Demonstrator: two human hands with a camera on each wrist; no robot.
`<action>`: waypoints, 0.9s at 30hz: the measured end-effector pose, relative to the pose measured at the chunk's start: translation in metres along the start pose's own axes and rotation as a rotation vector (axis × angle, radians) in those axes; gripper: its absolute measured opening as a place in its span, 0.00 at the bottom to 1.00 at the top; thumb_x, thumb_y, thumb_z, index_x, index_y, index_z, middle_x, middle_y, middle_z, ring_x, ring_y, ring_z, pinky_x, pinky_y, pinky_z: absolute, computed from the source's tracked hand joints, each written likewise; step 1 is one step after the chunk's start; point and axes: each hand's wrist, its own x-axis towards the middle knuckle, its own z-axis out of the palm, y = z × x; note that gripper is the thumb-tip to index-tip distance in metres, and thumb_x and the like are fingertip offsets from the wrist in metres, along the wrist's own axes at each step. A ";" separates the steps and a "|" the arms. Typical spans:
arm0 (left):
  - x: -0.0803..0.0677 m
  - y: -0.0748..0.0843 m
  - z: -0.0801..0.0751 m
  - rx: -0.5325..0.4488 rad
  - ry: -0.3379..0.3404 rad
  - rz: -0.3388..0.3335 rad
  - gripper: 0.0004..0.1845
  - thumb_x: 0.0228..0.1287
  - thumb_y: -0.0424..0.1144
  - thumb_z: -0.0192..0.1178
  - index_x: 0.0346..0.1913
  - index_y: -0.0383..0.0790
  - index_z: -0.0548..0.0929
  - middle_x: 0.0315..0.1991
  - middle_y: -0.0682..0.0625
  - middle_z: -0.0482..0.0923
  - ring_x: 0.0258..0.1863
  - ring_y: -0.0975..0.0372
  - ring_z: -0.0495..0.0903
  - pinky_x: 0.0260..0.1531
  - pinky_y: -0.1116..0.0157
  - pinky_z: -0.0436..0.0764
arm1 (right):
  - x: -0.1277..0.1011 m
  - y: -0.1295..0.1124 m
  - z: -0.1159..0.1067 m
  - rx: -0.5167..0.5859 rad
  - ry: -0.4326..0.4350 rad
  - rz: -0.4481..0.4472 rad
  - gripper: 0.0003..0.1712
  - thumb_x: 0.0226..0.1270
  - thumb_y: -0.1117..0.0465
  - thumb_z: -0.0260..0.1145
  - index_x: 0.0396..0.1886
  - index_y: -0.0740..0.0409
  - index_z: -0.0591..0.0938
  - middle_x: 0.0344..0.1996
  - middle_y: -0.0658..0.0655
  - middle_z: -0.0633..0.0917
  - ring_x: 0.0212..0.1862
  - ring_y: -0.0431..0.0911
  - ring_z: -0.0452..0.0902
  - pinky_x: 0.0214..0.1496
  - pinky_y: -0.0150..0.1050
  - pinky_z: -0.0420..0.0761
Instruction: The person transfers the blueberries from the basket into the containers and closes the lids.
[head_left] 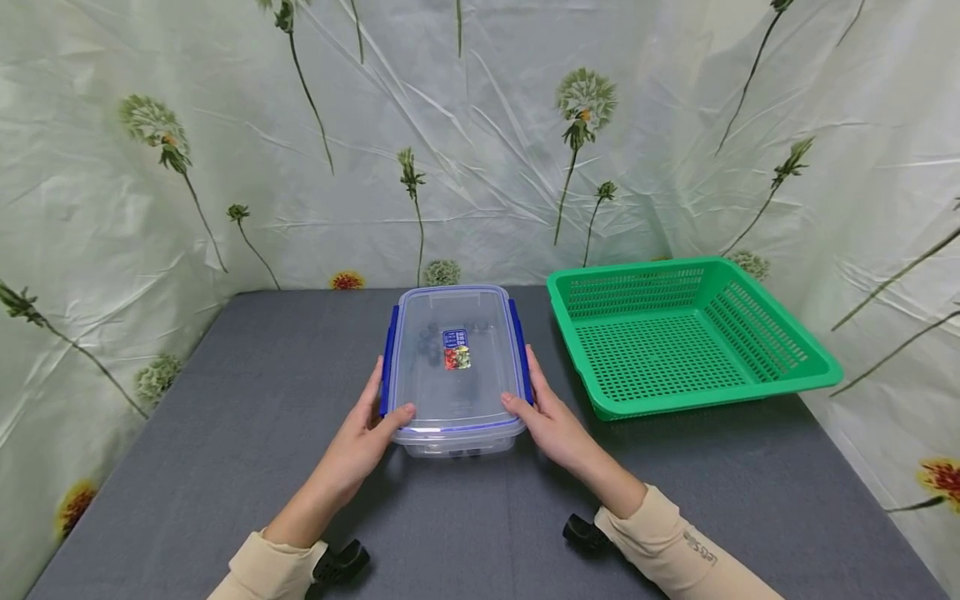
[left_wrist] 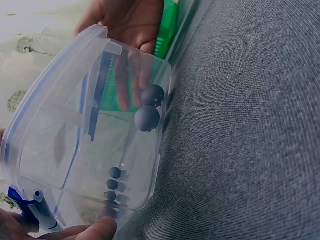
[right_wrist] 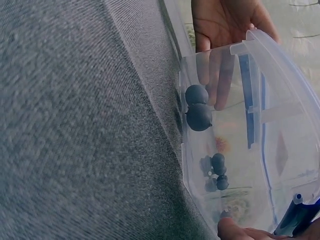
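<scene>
A clear plastic food storage box (head_left: 487, 392) with blue side latches is held between both hands. Its lid carries a small printed label (head_left: 456, 349). My left hand (head_left: 360, 442) grips the left side, thumb on the lid's near corner and fingers along the latch. Opposite it, my right hand (head_left: 558, 421) grips the right side the same way. Inside, several dark round berries (left_wrist: 147, 118), like blueberries, show through the wall in the left wrist view. The right wrist view shows such berries (right_wrist: 199, 117) too. Whether the box touches the table I cannot tell.
A green perforated plastic basket (head_left: 652, 354) stands to the right of the box, near the back of the table. Grey cloth (head_left: 225, 433) covers the tabletop. Behind and beside it hangs a pale curtain (head_left: 480, 125) with a dandelion print.
</scene>
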 end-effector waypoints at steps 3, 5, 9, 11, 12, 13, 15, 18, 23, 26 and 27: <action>0.000 -0.001 0.000 -0.003 -0.003 0.002 0.49 0.83 0.50 0.59 0.88 0.67 0.34 0.88 0.38 0.48 0.83 0.39 0.58 0.82 0.34 0.59 | 0.000 0.000 0.000 -0.010 -0.005 -0.005 0.51 0.85 0.53 0.58 0.90 0.42 0.35 0.90 0.58 0.45 0.88 0.57 0.45 0.90 0.62 0.47; 0.000 0.000 0.001 -0.009 -0.008 0.005 0.48 0.83 0.50 0.59 0.87 0.68 0.34 0.88 0.39 0.47 0.83 0.40 0.58 0.82 0.34 0.59 | 0.000 0.000 0.000 -0.017 -0.008 -0.007 0.51 0.85 0.52 0.57 0.90 0.41 0.35 0.90 0.57 0.45 0.88 0.57 0.45 0.90 0.62 0.47; 0.000 0.001 0.002 0.003 -0.017 0.009 0.47 0.84 0.49 0.58 0.87 0.69 0.35 0.88 0.40 0.47 0.84 0.41 0.58 0.83 0.35 0.58 | 0.000 0.000 -0.001 -0.047 -0.003 -0.009 0.50 0.85 0.52 0.57 0.90 0.41 0.36 0.89 0.57 0.46 0.88 0.57 0.45 0.90 0.63 0.48; 0.000 0.001 0.002 0.020 -0.021 0.009 0.47 0.84 0.50 0.57 0.87 0.69 0.35 0.88 0.41 0.47 0.84 0.41 0.58 0.83 0.36 0.57 | 0.000 0.001 -0.001 -0.062 0.002 -0.004 0.49 0.85 0.51 0.57 0.90 0.40 0.37 0.89 0.57 0.47 0.88 0.57 0.46 0.90 0.63 0.48; 0.000 0.001 0.002 0.032 -0.021 0.010 0.46 0.84 0.50 0.57 0.87 0.69 0.35 0.88 0.41 0.47 0.84 0.41 0.59 0.83 0.36 0.56 | -0.001 0.001 -0.001 -0.065 0.002 -0.003 0.49 0.85 0.51 0.57 0.90 0.40 0.37 0.89 0.58 0.47 0.88 0.57 0.46 0.90 0.63 0.48; 0.000 0.002 0.003 0.043 -0.022 0.009 0.46 0.84 0.50 0.57 0.87 0.69 0.36 0.88 0.41 0.47 0.84 0.41 0.59 0.84 0.36 0.56 | -0.001 0.001 -0.001 -0.066 0.003 -0.002 0.49 0.85 0.51 0.56 0.90 0.40 0.37 0.89 0.58 0.47 0.88 0.57 0.46 0.90 0.63 0.48; 0.000 0.002 0.003 0.059 -0.021 0.012 0.46 0.84 0.51 0.57 0.87 0.69 0.36 0.89 0.41 0.47 0.84 0.41 0.58 0.84 0.36 0.55 | -0.001 0.001 -0.002 -0.069 0.003 -0.003 0.49 0.85 0.51 0.56 0.90 0.40 0.37 0.89 0.57 0.47 0.88 0.57 0.45 0.90 0.64 0.48; 0.001 0.001 0.002 0.071 -0.025 0.017 0.46 0.84 0.51 0.56 0.87 0.70 0.36 0.89 0.41 0.46 0.85 0.41 0.57 0.84 0.36 0.54 | 0.000 0.000 -0.001 -0.072 0.003 -0.007 0.49 0.86 0.51 0.55 0.90 0.41 0.36 0.89 0.57 0.46 0.88 0.57 0.45 0.90 0.63 0.48; 0.003 0.001 -0.002 0.074 -0.027 0.007 0.46 0.84 0.51 0.57 0.87 0.70 0.36 0.89 0.41 0.46 0.84 0.41 0.57 0.84 0.37 0.55 | 0.002 -0.002 -0.001 -0.085 -0.016 0.009 0.49 0.86 0.49 0.55 0.90 0.41 0.35 0.90 0.56 0.43 0.89 0.56 0.42 0.90 0.64 0.47; 0.003 0.003 -0.006 0.111 -0.023 -0.008 0.48 0.83 0.52 0.58 0.88 0.66 0.34 0.88 0.39 0.47 0.84 0.40 0.59 0.83 0.36 0.57 | 0.002 -0.007 -0.004 -0.129 -0.039 0.032 0.49 0.87 0.46 0.55 0.90 0.43 0.34 0.89 0.59 0.45 0.88 0.57 0.44 0.89 0.64 0.50; 0.001 0.005 -0.008 0.143 -0.019 -0.008 0.49 0.83 0.54 0.58 0.88 0.64 0.34 0.88 0.39 0.49 0.84 0.39 0.59 0.83 0.36 0.59 | 0.000 -0.010 -0.006 -0.149 -0.045 0.037 0.49 0.87 0.45 0.55 0.90 0.44 0.35 0.89 0.60 0.47 0.88 0.58 0.47 0.89 0.63 0.52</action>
